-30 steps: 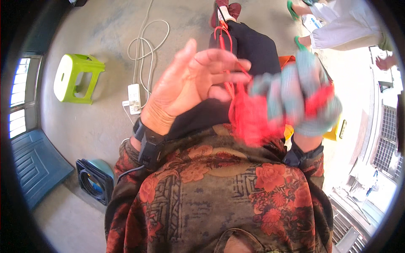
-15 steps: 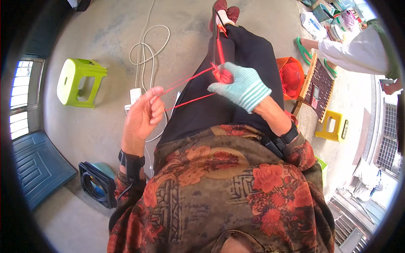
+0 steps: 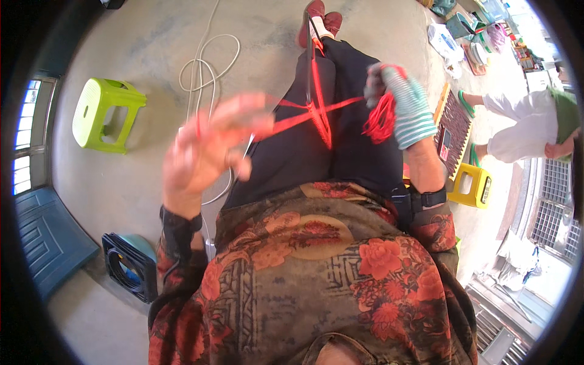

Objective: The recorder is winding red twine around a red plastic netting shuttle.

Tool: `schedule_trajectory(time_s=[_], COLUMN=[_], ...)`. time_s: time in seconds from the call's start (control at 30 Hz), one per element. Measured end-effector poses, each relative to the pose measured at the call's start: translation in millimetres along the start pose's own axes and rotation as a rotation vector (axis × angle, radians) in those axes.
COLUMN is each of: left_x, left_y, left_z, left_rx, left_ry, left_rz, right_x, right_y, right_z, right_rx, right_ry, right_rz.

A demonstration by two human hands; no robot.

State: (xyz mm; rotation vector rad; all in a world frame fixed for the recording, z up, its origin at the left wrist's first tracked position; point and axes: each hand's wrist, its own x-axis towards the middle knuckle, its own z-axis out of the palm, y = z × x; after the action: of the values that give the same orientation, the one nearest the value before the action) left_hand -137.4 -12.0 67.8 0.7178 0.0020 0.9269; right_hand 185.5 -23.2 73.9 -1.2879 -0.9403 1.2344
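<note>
We pinch the red cord [image 3: 304, 115] in the bare left hand [image 3: 204, 152]; the gloved right hand [image 3: 401, 106] grips its bundled end. The cord is stretched over our lap.

Wearer: floral red-brown blouse [image 3: 316, 274], black trousers [image 3: 328, 146], dark red shoes [image 3: 319, 18], striped glove on right hand [image 3: 404, 106], black wristbands; left hand [image 3: 207, 152] bare.

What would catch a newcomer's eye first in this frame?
The red cord stretched taut across the lap between the two hands stands out first. The bare left hand pulls it at centre left, blurred, while the right hand, in a striped glove, grips a bunch of it at upper right. A bright green stool sits on the floor at far left.
</note>
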Motion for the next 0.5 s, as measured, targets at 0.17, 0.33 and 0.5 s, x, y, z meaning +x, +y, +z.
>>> schedule_trajectory(time_s=[0.17,0.33,0.5], left_x=[55,62,64], left_y=[-39,-86,-68], left_z=[-45,-37,-32], left_rx=[0.186,0.633,1.015], left_ry=[0.392,0.370,0.382], left_rz=[-0.170,-0.383,-0.547], right_x=[20,9,14], right_y=[3,27,36], right_z=[-2,62,39], right_rx=[-1.357,-0.538,-0.578], right_ry=[0.209,-0.063,-0.140], right_rz=[-0.864,0.010,-0.101])
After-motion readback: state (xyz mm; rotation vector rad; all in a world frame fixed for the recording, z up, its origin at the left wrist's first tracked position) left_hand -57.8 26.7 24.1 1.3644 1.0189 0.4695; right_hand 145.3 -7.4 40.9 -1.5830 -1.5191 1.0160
